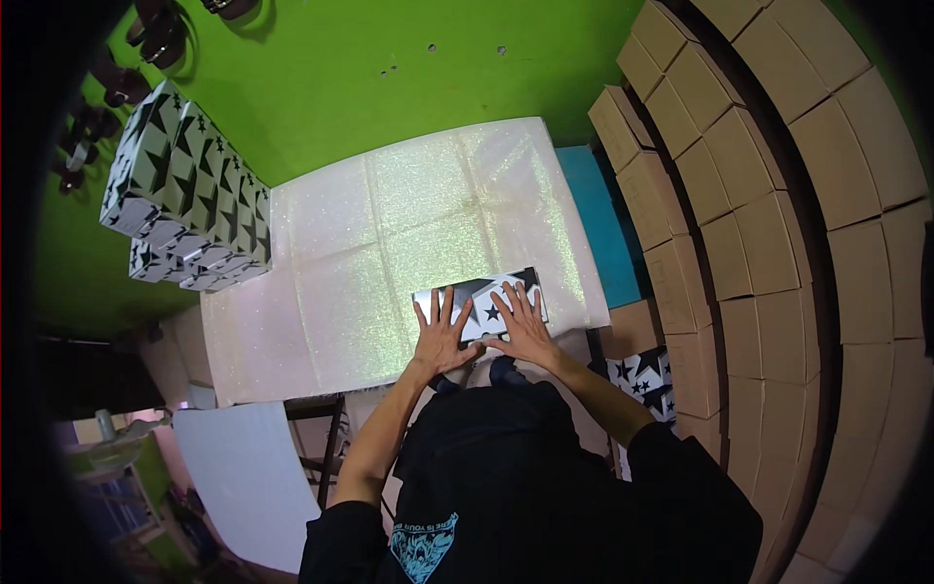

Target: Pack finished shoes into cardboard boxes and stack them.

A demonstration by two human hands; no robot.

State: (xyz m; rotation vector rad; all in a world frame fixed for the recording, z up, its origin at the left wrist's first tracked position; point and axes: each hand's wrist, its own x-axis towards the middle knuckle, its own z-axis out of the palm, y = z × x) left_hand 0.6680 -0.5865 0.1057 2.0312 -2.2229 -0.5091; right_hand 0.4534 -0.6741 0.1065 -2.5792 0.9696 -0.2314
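Note:
A white shoe box with black and grey stars [477, 290] lies at the near edge of the table, its lid down. My left hand [443, 334] rests flat on the left part of the lid, fingers spread. On the right part lies my right hand [523, 326], its fingers stretched out and apart too. Both thumbs point inward and come close together at the box's near edge. Nothing is held in either hand. What the box contains is hidden.
A shiny pale cloth [331, 282] covers the table. Star-patterned boxes [190, 185] are stacked at its left end. Brown cardboard boxes [720, 195] fill shelves on the right. A green wall [418, 88] stands behind; sandals [161, 39] hang at upper left. A white panel [243, 477] is at lower left.

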